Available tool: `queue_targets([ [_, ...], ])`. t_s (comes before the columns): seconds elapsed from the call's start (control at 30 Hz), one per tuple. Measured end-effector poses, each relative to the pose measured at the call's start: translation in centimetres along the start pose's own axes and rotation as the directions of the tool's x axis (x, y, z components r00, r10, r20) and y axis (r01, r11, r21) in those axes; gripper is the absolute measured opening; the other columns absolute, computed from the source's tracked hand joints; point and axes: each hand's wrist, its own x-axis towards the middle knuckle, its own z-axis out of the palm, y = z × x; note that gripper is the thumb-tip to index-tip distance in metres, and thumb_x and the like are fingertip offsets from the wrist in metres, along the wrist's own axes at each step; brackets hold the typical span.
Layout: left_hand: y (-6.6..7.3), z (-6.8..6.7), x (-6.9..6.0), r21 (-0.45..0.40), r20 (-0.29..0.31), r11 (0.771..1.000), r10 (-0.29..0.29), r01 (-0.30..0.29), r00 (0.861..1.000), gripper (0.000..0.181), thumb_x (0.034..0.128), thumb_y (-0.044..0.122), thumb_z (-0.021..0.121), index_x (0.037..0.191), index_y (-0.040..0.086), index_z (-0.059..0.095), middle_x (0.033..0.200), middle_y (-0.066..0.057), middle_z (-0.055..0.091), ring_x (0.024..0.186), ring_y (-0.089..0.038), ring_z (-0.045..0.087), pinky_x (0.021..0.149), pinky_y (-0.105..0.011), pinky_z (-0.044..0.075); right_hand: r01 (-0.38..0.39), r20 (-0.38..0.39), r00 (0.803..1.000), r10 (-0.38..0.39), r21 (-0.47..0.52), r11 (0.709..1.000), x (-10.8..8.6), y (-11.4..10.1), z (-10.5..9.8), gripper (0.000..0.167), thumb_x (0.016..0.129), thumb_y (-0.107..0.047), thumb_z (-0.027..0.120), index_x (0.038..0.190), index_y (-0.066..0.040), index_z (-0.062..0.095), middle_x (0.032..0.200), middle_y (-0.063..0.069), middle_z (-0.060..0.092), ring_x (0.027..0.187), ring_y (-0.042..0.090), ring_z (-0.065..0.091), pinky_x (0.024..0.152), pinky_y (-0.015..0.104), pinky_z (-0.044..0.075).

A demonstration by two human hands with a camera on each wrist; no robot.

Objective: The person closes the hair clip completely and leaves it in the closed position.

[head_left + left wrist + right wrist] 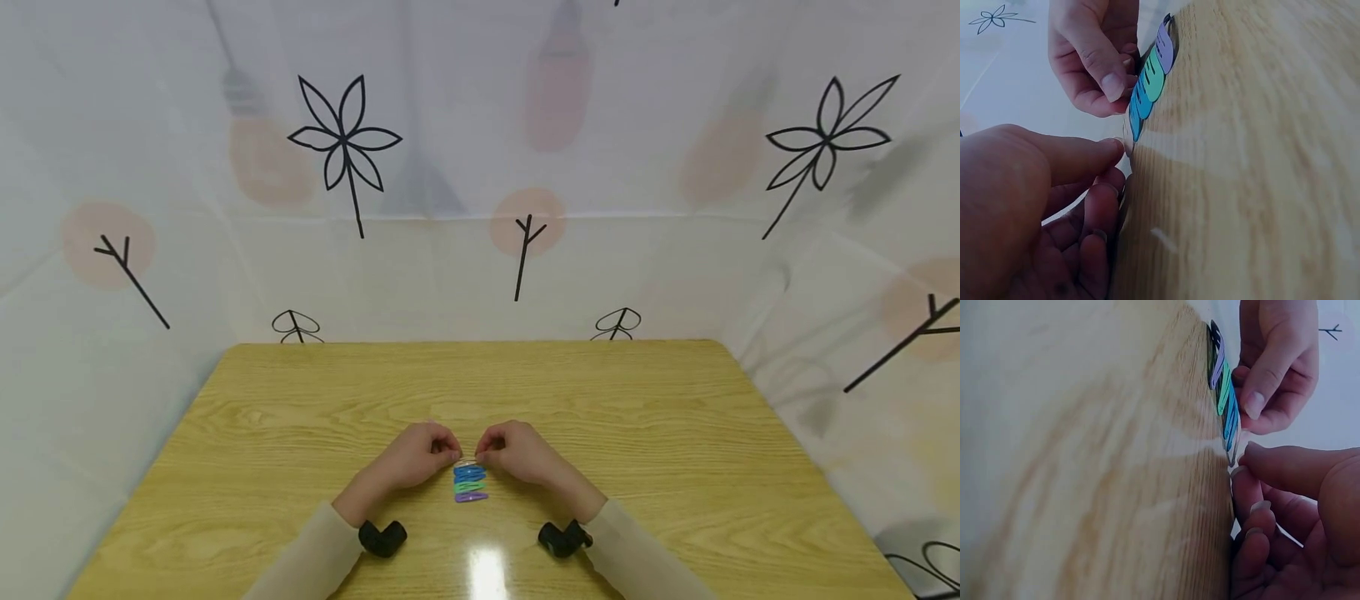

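Observation:
Several snap hair clips lie stacked in a slightly overlapping row on the table: a purple clip (472, 497) nearest the person, then a green clip (468, 487), blue clips (469, 475) and a pale clip (467, 462) at the far end. My left hand (418, 455) pinches the left end of the pale clip between thumb and forefinger. From the other side, my right hand (522, 455) pinches its right end. In the right wrist view, the tip of the pale clip (1233, 461) shows by the right thumb and forefinger; the other fingers curl loosely below.
The wood-grain table (637, 408) runs back to a pale cloth (450, 275) printed with flowers and twigs, which also hangs at both sides. Black wrist cameras sit on the left wrist (382, 539) and the right wrist (564, 539).

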Motion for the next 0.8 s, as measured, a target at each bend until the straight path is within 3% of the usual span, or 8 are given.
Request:
queue_targets([
  [0.53,-0.5,-1.3,-0.5,-0.128,-0.003,0.991,0.034,-0.034,0.999,0.012,0.0987,0.027,0.065,0.101,0.019,0.074,0.092,0.009,0.066,0.082,-0.012,0.059,0.075,-0.031,0.049,-0.019,-0.053,0.998,0.023,0.061,0.998,0.5,0.2,-0.2,0.005,0.094,-0.018,0.071,0.093,-0.013,0.072,0.086,-0.005,0.067,0.080,0.013,0.058,0.074,0.033,0.047],
  [0.8,-0.8,-3.3,-1.0,-0.165,-0.083,0.986,-0.011,-0.003,0.996,0.015,0.1004,0.025,0.062,0.104,0.016,0.074,0.095,0.001,0.067,0.080,-0.017,0.057,0.067,-0.031,0.048,-0.029,-0.092,0.995,0.034,0.053,0.998,0.9,-1.0,-0.2,0.006,0.095,-0.016,0.069,0.097,-0.011,0.073,0.090,-0.005,0.066,0.080,0.014,0.057,0.072,0.032,0.048],
])
